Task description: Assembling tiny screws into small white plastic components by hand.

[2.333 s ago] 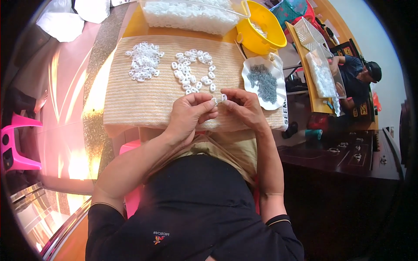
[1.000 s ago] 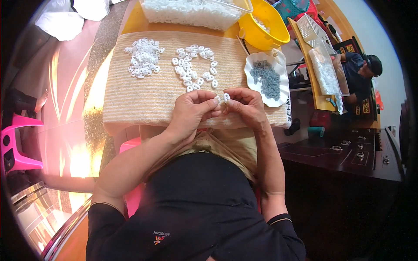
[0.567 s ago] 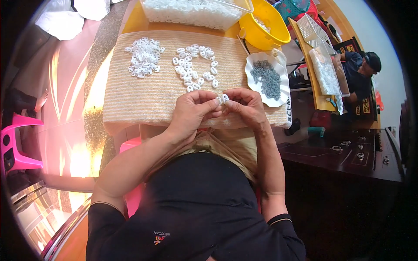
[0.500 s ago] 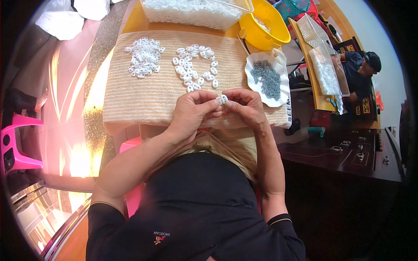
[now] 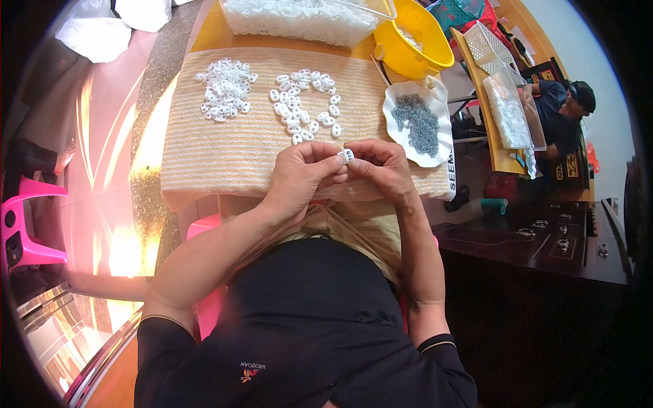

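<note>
A small white oval plastic piece with holes is pinched between the fingertips of my left hand and my right hand, above the near edge of the towel-covered table. Fingers cover part of the piece. Just beyond my hands, more white oval pieces lie in a loose ring. To the left sits a heap of small white plastic parts. On the right, a white wavy-edged dish holds many small grey parts that look like springs.
A clear bin full of white parts stands at the back, beside a yellow basin. Another person sits at the right by a tray of white pieces. A pink stool is at the left.
My right hand has shifted very slightly left, closer to my left hand. The white piece between them has turned a little; the rest looks the same.
</note>
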A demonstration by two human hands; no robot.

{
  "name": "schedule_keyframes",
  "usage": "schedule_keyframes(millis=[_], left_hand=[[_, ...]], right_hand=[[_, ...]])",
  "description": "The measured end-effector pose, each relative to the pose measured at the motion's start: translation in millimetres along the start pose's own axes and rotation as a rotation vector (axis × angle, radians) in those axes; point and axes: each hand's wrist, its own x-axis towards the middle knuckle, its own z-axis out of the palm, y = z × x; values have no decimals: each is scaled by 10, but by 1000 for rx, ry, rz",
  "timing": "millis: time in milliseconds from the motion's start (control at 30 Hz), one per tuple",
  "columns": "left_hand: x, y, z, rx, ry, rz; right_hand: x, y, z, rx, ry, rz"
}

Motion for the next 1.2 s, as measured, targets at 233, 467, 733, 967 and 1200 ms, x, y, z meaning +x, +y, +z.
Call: schedule_keyframes(millis=[233,467,733,967,1200], left_hand=[[2,-16,-41,9,-25,-9],[-6,-2,-32,-19,-19,-40],[-26,42,-27,-103,-38,-94],[-19,67,-9,-113,-7,-137],[-19,79,-14,-129,-19,-147]], right_hand=[[-4,-4,-5,-12,-6,5],[-20,-15,2,41,-20,9],[-29,-40,33,204,-57,42],[-30,-37,37,232,-47,34],[-49,-7,56,245,-25,53]])
